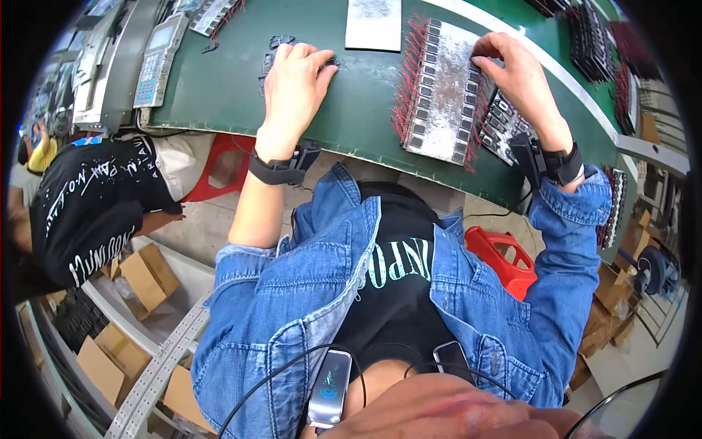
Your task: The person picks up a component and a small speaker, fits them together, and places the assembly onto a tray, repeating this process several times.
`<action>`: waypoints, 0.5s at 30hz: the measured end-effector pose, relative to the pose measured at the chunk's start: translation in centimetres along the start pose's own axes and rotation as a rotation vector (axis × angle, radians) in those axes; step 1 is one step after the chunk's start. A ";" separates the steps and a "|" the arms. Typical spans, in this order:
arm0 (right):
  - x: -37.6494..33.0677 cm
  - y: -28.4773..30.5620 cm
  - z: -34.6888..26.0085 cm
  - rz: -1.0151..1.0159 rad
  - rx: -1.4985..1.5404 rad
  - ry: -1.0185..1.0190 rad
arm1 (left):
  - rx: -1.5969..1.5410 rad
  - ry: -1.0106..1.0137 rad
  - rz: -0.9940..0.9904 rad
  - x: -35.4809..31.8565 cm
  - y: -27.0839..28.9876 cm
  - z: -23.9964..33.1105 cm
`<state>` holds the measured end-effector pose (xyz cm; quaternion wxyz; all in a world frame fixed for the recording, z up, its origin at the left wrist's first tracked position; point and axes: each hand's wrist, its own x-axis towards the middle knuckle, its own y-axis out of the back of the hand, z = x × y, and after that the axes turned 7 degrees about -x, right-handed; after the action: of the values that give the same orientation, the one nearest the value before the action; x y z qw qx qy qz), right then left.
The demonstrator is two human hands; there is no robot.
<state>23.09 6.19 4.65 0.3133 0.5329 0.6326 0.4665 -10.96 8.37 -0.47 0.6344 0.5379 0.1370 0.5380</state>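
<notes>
My left hand (295, 82) is over a loose group of small black parts (281, 41) on the green table. Its thumb and index finger come close together around a dark bit that looks like one of these parts. My right hand (518, 73) is at the upper right edge of a flat, whitish, worn plate (447, 88). Its thumb and fingertips are pinched at that edge; what is between them is hidden. Rows of black rectangular pieces line both long edges of the plate, with thin red wires sticking outward.
Another wired plate (500, 126) lies partly under my right forearm. A white block (373, 25) is at the far side of the green table (219, 88). A keypad device (159, 60) stands left. Stacked wired plates (591, 44) are at the far right. A person (102, 197) sits left.
</notes>
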 end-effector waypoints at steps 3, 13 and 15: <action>-0.4 -0.2 0.3 0.001 0.092 -0.022 | -0.007 -0.093 -0.060 1.0 -0.2 -0.1; -8.4 2.0 -10.1 0.289 0.969 -0.286 | -0.672 0.110 0.017 2.7 2.4 5.0; -8.9 -0.2 -11.8 0.227 1.144 -0.263 | -0.969 0.228 -0.020 1.9 1.7 7.9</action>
<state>14.55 -5.39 7.91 0.0006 0.7345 0.6785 0.0125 -5.18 5.48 4.70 0.7975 0.1178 -0.0553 0.5891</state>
